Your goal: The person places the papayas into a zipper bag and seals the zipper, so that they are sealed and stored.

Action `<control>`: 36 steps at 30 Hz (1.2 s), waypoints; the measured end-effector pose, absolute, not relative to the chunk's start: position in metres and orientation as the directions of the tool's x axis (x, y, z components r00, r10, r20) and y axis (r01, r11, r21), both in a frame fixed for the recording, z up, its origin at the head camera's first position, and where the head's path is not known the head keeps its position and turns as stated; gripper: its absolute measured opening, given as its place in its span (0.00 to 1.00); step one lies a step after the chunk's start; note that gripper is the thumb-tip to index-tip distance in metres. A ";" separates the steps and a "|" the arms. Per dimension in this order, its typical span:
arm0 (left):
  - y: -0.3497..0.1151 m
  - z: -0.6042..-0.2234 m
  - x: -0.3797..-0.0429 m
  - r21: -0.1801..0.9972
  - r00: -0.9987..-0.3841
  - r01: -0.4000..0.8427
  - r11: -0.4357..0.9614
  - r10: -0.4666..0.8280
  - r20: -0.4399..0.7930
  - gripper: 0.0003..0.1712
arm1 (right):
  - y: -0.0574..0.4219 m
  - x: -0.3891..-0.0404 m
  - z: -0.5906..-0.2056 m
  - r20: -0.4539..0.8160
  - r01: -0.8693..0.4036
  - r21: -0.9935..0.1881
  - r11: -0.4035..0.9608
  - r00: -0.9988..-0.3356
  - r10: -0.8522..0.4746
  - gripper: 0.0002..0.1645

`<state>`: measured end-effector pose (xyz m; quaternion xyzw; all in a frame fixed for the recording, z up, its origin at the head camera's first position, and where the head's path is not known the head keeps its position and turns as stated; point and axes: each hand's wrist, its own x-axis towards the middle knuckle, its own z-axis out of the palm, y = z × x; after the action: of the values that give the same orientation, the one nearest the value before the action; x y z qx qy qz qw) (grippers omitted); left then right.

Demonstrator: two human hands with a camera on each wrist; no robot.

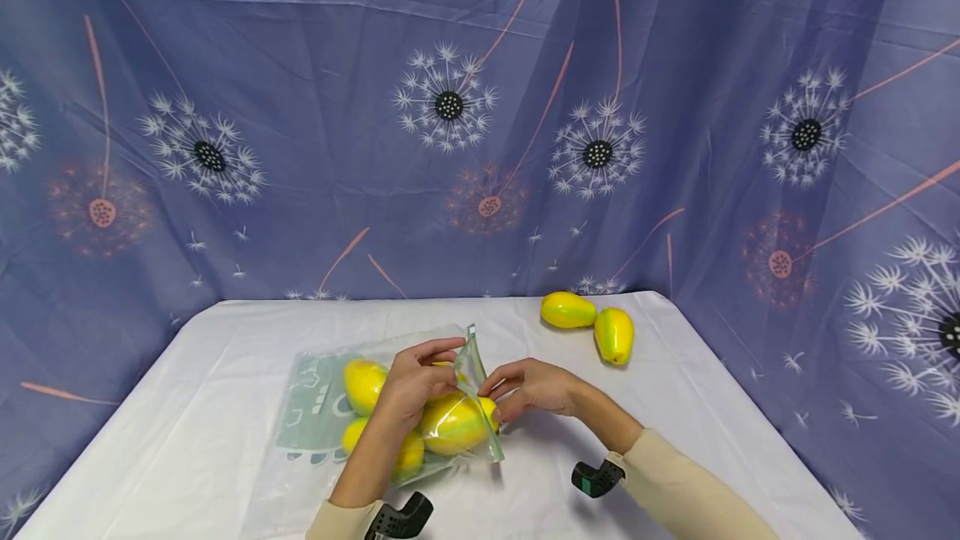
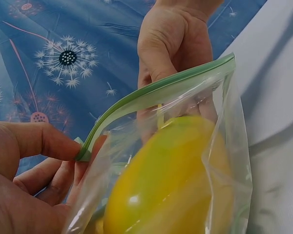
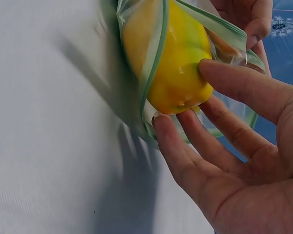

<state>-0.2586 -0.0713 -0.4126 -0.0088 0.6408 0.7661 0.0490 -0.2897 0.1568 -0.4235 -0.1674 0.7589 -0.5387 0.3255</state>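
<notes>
A clear zip bag point(image 1: 322, 402) with a green print lies on the table, several yellow papayas inside it. My left hand point(image 1: 412, 382) pinches the green zip edge point(image 2: 132, 100) of its mouth between thumb and finger, holding that side up. At the opening, one yellow-green papaya point(image 3: 185, 63) sits with its end toward my right hand point(image 1: 536, 390). In the right wrist view, the right thumb rests on top of that end and the fingertips lie beneath it. Part of this papaya shows through the clear plastic point(image 2: 176, 175).
Two more papayas, one lying sideways point(image 1: 567, 310) and one pointing forward point(image 1: 614, 336), are at the back right of the table. A white cloth point(image 1: 675, 457) covers the table. A blue dandelion-patterned curtain point(image 1: 322, 148) hangs behind and along both sides.
</notes>
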 end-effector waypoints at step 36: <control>-0.073 -0.413 -0.260 0.971 -0.992 -0.097 -0.217 0.102 -0.076 0.31 | 0.181 -0.301 -0.409 -0.277 0.022 -0.902 0.431 -0.795 -0.539 0.32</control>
<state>-0.2601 -0.0732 -0.4127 0.0020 0.6224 0.7801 0.0638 -0.3006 0.1812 -0.4087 -0.1616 0.7996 -0.5082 0.2761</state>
